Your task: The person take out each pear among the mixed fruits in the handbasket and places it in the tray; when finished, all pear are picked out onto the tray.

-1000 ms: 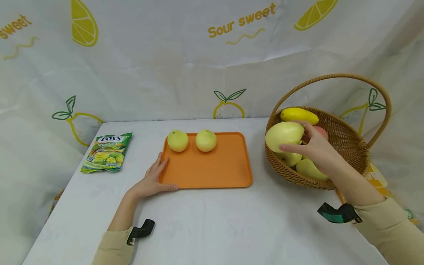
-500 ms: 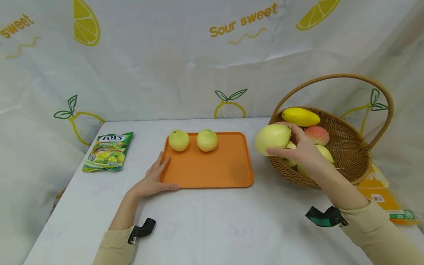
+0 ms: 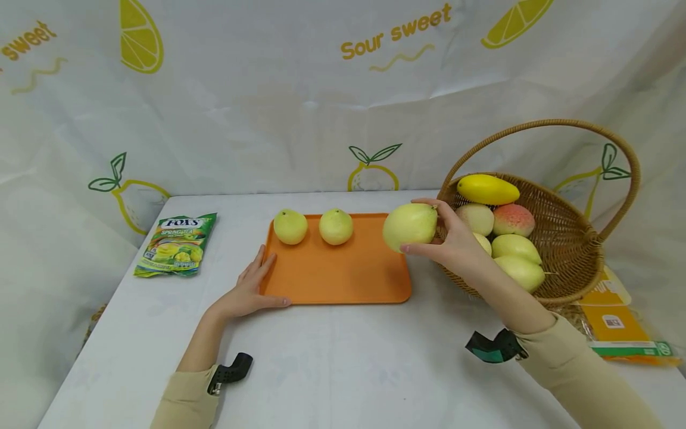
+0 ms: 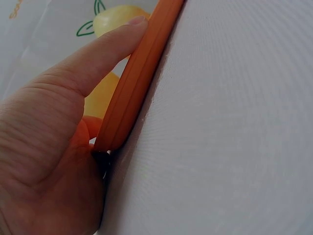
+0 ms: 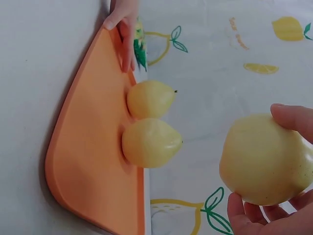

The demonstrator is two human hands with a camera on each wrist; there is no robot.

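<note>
My right hand (image 3: 452, 238) grips a pale yellow-green pear (image 3: 409, 227) over the right end of the orange tray (image 3: 332, 280). In the right wrist view the held pear (image 5: 264, 159) shows thumb and fingers around it, above the tray's level. Two more pears, a left one (image 3: 290, 227) and a right one (image 3: 336, 227), stand upright near the tray's back edge. At the tray's front left corner rests my left hand (image 3: 249, 292), fingers spread along the left edge and thumb along the front. Its thumb (image 4: 105, 54) lies against the tray's rim in the left wrist view.
A wicker basket (image 3: 576, 271) with a tall handle stands at the right, holding several pears, a peach (image 3: 513, 220) and a yellow mango-like fruit (image 3: 488, 189). A green candy bag (image 3: 175, 245) lies at the left. Behind the basket's right side sits an orange package (image 3: 616, 325).
My right hand has carried the pear leftward from above the basket to over the tray's right end. The basket's fruit is now uncovered. The left hand stays in place.
</note>
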